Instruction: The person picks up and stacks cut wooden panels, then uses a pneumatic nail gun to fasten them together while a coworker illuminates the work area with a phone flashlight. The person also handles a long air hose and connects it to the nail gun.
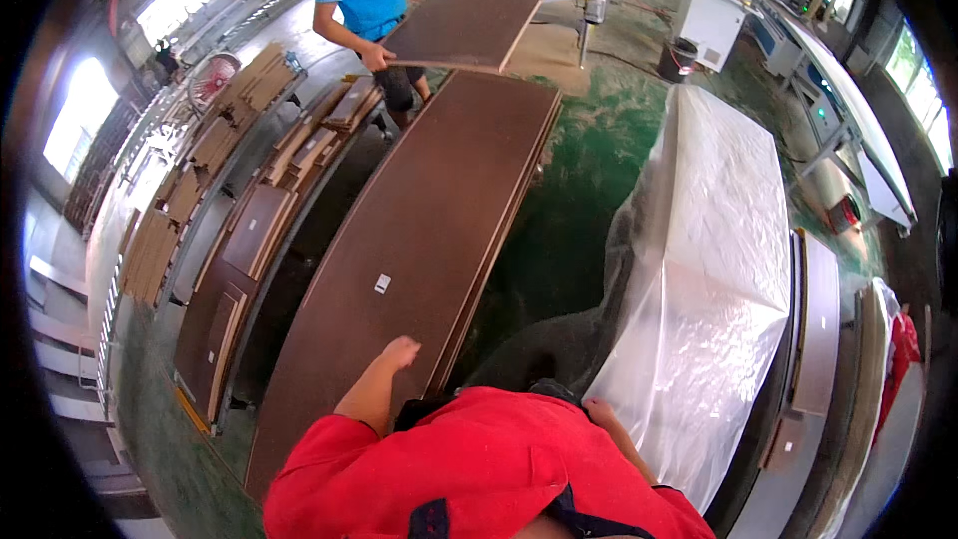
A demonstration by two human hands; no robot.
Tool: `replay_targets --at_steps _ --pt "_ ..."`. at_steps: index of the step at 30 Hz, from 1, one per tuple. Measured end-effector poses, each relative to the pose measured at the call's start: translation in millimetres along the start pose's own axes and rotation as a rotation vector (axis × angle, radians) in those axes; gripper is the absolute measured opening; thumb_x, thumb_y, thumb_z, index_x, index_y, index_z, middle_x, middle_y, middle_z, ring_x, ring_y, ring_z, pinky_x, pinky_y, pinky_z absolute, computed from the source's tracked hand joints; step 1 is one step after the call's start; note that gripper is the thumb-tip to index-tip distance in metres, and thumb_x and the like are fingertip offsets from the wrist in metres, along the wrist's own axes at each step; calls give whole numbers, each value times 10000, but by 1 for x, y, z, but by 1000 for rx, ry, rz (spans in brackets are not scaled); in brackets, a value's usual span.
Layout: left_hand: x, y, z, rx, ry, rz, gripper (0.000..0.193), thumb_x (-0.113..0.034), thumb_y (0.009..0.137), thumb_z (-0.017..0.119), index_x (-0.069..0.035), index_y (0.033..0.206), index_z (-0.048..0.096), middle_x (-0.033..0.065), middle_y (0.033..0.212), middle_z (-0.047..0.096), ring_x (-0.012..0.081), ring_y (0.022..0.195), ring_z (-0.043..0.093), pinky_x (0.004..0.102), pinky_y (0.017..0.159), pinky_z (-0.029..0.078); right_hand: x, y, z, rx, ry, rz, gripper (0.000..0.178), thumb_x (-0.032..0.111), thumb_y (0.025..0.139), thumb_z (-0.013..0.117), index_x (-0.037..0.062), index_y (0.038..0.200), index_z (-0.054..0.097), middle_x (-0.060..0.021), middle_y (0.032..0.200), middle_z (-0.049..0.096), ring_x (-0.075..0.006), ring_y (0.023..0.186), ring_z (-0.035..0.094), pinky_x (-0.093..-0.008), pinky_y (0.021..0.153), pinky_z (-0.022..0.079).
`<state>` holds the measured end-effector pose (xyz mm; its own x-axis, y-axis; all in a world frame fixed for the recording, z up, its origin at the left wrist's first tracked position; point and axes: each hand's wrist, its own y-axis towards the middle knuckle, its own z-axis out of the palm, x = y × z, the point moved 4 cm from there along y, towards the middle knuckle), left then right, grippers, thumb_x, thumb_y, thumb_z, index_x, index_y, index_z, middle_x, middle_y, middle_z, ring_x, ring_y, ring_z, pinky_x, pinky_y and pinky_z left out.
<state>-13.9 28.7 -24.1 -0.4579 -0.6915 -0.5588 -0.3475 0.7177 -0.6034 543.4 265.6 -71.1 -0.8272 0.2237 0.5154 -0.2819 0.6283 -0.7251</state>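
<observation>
My left hand (402,352) is over the near part of a stack of long dark-brown panels (399,210), its fingers curled in; I see nothing in them. On the top panel, beyond that hand, is a small white label (382,283). My right hand (600,413) is low beside the near left edge of a stack draped in clear plastic sheeting (714,319). Its fingers are mostly hidden, and I cannot tell whether they grip the sheeting. At the far end, a co-worker in a blue shirt holds another brown panel (479,5) by its edge, above the stack.
Carts at left carry brown panels (257,230) and narrow boards (190,190). Green floor (599,160) lies between the two stacks. A machine cabinet with a screen (714,10) and a dark bucket (678,60) stand at far right. Upright-leaning panels (816,319) are right of the plastic.
</observation>
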Motion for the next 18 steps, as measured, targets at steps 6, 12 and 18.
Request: replay_targets --at_steps 6,12,18 --pt "47 -43 2 4 -446 -657 239 -312 927 518 -104 962 629 64 774 650 211 611 625 375 507 460 120 50 -82 2 -1 -229 279 315 895 614 61 997 671 -57 834 659 -181 715 637 -371 557 512" --pt "-35 13 -30 -75 -386 -511 280 -359 938 552 -92 986 621 58 804 656 169 658 622 353 514 455 159 116 -112 1 178 -328 284 306 910 613 94 1097 630 -21 860 630 -152 683 578 -315 518 472" --pt "-177 112 -71 -160 -320 -144 304 -337 938 593 -34 952 619 55 799 650 153 653 597 324 605 497 170 114 -129 92 272 -110 259 291 916 603 95 1084 630 -23 849 620 -136 680 576 -304 522 473"
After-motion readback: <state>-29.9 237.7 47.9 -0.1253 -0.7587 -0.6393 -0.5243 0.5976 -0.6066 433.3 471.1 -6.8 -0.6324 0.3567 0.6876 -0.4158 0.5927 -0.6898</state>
